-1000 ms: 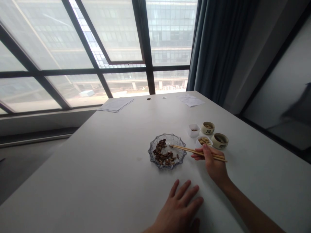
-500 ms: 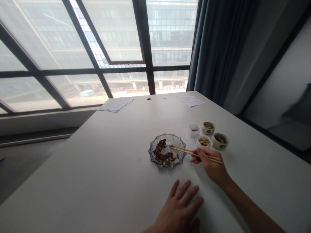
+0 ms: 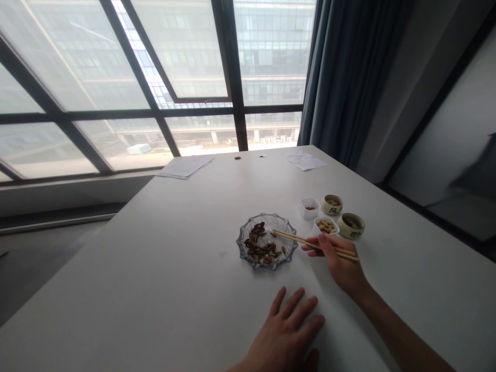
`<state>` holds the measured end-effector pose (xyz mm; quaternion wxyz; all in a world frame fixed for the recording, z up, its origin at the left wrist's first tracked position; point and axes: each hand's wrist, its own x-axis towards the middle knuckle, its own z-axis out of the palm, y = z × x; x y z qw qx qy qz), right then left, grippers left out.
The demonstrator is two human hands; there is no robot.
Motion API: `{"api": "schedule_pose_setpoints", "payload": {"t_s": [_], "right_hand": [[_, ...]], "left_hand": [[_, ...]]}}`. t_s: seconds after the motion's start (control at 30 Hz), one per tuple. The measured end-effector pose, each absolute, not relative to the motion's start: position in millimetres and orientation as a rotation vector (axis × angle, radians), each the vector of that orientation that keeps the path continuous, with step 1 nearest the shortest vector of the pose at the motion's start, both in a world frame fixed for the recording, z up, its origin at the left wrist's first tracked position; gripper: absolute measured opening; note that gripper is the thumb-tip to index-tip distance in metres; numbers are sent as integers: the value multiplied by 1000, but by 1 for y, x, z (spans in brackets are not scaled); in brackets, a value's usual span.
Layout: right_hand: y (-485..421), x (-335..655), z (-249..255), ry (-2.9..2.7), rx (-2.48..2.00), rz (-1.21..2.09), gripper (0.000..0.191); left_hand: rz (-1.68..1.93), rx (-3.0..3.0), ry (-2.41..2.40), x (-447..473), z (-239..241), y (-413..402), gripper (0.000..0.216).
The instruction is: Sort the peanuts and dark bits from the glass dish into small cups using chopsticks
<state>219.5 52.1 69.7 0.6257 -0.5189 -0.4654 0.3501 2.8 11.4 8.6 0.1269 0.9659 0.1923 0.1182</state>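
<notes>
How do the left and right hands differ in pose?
The left hand is spread open with nothing visible in it; the right hand grips chopsticks.
The left hand appears to lie on the table, nearer the camera; the right hand is farther off, right of the glass dish.
Both are bare.

The right grip, right of centre in the lower half of the frame, slid slightly leftward and down between the two earlier moments; it has since come partway back to the right and up. The chopsticks went with it. Their tips, at a dark piece near mid-frame half a second ago, now sit a touch higher and further right, so that the piece shows just below them.
</notes>
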Motion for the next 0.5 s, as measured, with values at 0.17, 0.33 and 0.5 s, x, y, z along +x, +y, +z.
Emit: {"api": "schedule_pose_setpoints", "payload": {"t_s": [0.17, 0.33, 0.5], "right_hand": [[53, 219, 72, -1015, -1217, 784, 48], [53, 216, 70, -1015, -1230, 793, 51], [53, 214, 69, -1025, -1252, 819, 51]], "left_hand": [[338, 2821, 568, 3, 7, 11, 43], [327, 2822, 567, 3, 7, 11, 43], [318, 2820, 567, 3, 9, 11, 44]]}}
